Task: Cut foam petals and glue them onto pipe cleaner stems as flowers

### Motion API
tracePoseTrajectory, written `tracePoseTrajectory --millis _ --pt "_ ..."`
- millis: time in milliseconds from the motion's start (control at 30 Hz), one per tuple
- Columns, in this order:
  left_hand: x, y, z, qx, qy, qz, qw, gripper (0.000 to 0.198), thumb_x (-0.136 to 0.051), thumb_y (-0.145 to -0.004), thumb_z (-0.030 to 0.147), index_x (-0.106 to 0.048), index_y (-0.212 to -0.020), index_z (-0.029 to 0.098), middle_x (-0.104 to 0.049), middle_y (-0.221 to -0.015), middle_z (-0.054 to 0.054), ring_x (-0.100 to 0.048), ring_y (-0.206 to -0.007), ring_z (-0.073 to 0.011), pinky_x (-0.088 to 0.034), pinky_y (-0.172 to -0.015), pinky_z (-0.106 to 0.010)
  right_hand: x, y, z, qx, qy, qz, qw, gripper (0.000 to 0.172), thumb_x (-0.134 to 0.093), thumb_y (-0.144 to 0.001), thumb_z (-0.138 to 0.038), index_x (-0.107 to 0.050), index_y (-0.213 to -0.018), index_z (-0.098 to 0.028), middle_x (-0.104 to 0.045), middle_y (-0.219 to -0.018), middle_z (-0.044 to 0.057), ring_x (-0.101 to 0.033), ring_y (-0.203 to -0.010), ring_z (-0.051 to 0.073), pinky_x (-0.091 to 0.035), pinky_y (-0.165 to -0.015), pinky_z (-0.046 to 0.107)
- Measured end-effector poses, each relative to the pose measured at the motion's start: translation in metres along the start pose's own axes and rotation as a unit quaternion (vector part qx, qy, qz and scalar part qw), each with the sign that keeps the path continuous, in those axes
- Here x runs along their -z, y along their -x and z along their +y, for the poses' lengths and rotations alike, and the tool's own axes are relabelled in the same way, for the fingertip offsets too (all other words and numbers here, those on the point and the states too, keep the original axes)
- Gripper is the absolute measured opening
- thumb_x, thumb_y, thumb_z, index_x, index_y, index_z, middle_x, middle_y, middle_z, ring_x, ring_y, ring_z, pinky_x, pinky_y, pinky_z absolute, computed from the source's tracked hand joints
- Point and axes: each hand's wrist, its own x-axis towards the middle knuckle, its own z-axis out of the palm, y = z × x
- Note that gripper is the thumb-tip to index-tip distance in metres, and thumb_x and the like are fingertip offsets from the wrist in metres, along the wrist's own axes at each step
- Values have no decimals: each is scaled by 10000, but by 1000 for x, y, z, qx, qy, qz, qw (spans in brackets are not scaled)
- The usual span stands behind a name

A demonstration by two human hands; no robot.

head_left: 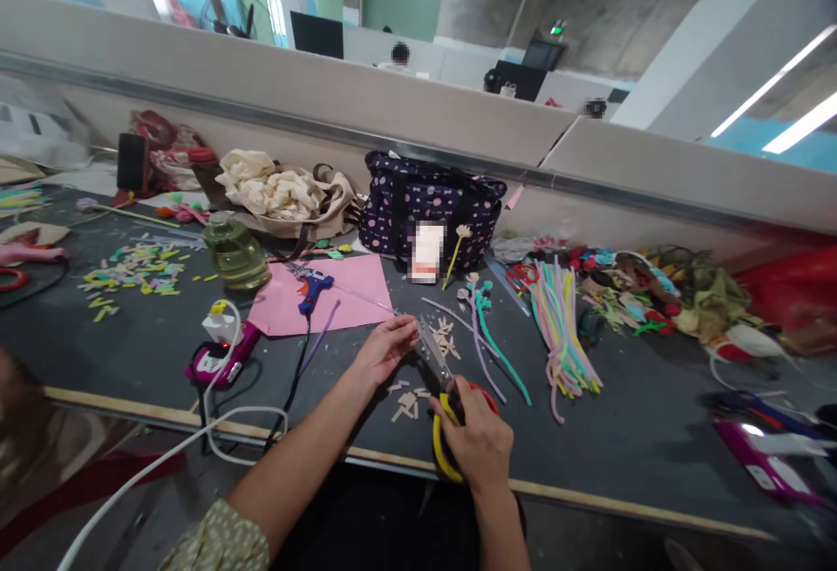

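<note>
My right hand (480,436) is closed round the handles of a pair of scissors (437,360) with yellow and red grips. Its blades point up and to the left, reaching the fingertips of my left hand (391,349). Those fingers are pinched on a thin pale pipe cleaner (367,299), which stretches left over a pink sheet (357,279). My fingers hide its near end. Short beige cut pieces (409,404) lie below the blades, and more beige pieces (445,337) lie just behind them.
A blue glue gun (314,290) rests on the pink sheet. Left stand a jar of yellowish liquid (235,253) and a magenta power strip (226,362) with a white cable. A pipe cleaner bundle (562,327) lies right; a dark patterned bag (428,205) and propped phone (427,253) stand behind.
</note>
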Motion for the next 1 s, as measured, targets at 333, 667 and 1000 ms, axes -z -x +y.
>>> tracePoseTrajectory --millis 333,667,1000 --pt "0 -1 -2 -32 -1 19 999 249 -783 -580 88 -681 -806 117 -677 -717 -23 -602 -587 -81 -493 -597 -179 -7 1 -4 6 20 -8 1000 468 -452 -880 -514 -599 -1162 -171 -675 -841 72 -590 -621 140 -361 -580 237" --pt "-2 1 -1 -41 18 51 998 252 -780 -558 72 -681 -787 111 -676 -682 -22 -592 -556 -85 -494 -588 -194 -10 0 -9 3 17 -11 1000 470 -465 -878 -512 -596 -1176 -173 -677 -822 64 -580 -587 131 -333 -551 241" --pt "-5 2 1 -56 -1 63 996 259 -792 -551 88 -670 -779 116 -666 -663 -5 -586 -549 -75 -486 -585 -186 -11 0 -11 7 33 -2 999 473 -474 -876 -502 -593 -1186 -164 -673 -811 63 -590 -590 123 -345 -548 235"
